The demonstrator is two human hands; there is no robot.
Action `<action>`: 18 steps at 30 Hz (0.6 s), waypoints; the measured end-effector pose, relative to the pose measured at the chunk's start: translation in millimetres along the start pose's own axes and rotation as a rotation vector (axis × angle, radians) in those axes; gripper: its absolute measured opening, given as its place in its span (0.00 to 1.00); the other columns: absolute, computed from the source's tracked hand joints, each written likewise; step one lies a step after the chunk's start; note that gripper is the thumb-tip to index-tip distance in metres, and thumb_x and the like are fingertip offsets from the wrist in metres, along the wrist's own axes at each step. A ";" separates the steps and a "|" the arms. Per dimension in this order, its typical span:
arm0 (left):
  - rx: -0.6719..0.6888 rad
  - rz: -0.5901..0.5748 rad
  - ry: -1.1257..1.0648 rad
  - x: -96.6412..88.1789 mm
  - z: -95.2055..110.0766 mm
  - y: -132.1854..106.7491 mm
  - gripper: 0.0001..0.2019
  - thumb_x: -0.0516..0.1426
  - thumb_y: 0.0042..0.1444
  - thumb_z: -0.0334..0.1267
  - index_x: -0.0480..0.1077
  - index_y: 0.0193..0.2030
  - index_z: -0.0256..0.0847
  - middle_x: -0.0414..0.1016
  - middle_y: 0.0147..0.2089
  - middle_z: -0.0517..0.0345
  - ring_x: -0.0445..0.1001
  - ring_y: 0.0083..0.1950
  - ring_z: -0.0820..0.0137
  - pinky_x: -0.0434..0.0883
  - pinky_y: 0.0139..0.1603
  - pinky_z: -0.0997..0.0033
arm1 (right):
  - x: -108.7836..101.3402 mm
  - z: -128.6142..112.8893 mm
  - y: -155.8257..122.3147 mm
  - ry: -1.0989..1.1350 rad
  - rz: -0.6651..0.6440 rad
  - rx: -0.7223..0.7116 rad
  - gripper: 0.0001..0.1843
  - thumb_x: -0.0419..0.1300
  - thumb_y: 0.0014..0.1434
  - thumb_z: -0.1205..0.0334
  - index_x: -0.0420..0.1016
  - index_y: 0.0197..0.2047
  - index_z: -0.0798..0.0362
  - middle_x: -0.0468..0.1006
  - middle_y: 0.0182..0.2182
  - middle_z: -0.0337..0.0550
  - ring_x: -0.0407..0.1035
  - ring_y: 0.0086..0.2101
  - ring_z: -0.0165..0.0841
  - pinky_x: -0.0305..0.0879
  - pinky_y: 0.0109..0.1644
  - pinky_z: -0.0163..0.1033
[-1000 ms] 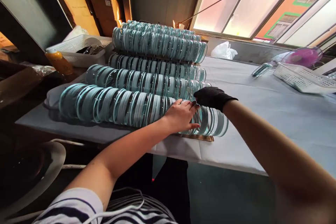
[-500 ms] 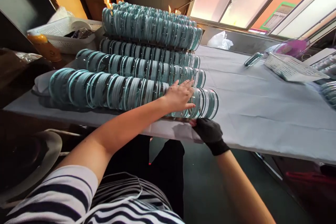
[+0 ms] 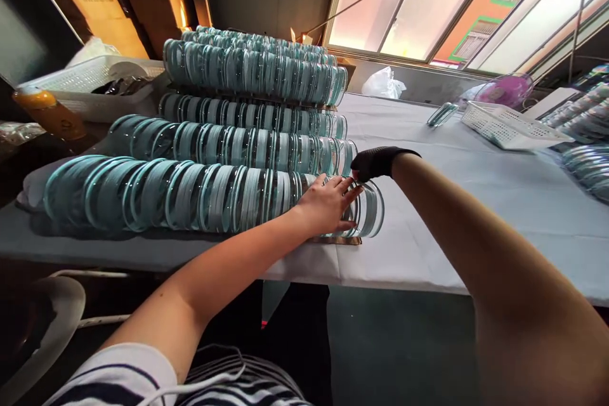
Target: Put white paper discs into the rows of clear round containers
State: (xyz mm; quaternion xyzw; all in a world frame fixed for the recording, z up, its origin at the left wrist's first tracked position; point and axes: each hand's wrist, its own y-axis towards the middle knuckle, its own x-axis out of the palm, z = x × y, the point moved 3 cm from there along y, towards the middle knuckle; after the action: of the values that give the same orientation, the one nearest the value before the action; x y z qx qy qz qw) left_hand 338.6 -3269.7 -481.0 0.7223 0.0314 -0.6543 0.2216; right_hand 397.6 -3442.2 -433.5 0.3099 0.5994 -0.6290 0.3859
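Note:
A long row of round glass discs (image 3: 223,200) stands on edge along the front of the table, the discs packed side by side. My bare left hand (image 3: 323,206) lies over the right part of this row, fingers spread on the rims. At the row's far right side is my right hand (image 3: 375,163), in a dark glove with fingertips bare. Its fingers are bent together by the upper rim of the end discs; what they hold, if anything, is hidden. A brown strip (image 3: 349,241) shows under the row's right end.
Behind lie more rows of glass discs (image 3: 252,76). A white basket (image 3: 85,98) and an orange bottle (image 3: 50,114) are at the left. On the right stand another white basket (image 3: 514,127), a pink fan (image 3: 507,89) and more discs (image 3: 590,165). The tablecloth (image 3: 451,228) covers the table.
My right hand has gone from the near bottom edge of the row up to its far side. My left hand stays on the discs. The view has shifted.

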 end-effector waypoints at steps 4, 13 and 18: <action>-0.007 -0.039 0.022 -1.1 1.2 0.0 0.41 0.54 0.60 0.60 0.50 0.74 0.41 0.52 0.75 0.46 0.55 0.72 0.54 0.54 0.71 0.42 | -5.5 -11.2 2.7 -0.006 -0.061 0.041 0.07 0.61 0.49 0.71 0.68 0.21 0.57 0.58 0.18 0.32 0.54 0.25 0.26 0.60 0.36 0.37; -0.006 0.013 0.060 0.2 2.0 -2.0 0.40 0.53 0.60 0.61 0.53 0.73 0.40 0.55 0.74 0.46 0.57 0.71 0.54 0.56 0.70 0.43 | 0.6 0.1 1.5 0.107 -0.017 0.055 0.04 0.61 0.48 0.69 0.69 0.25 0.56 0.59 0.21 0.33 0.55 0.28 0.29 0.60 0.38 0.39; 0.003 0.046 0.064 -1.4 2.7 -3.6 0.40 0.54 0.60 0.61 0.54 0.72 0.41 0.58 0.72 0.46 0.59 0.69 0.54 0.58 0.69 0.42 | -1.7 -8.5 1.1 -0.005 -0.037 0.020 0.03 0.58 0.51 0.72 0.73 0.27 0.59 0.61 0.20 0.33 0.54 0.26 0.26 0.60 0.38 0.38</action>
State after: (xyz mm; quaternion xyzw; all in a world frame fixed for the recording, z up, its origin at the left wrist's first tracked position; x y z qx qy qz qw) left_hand 334.6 -3267.1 -480.8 0.7438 0.0210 -0.6256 0.2344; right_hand 398.8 -3433.5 -433.3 0.3011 0.5976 -0.6430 0.3726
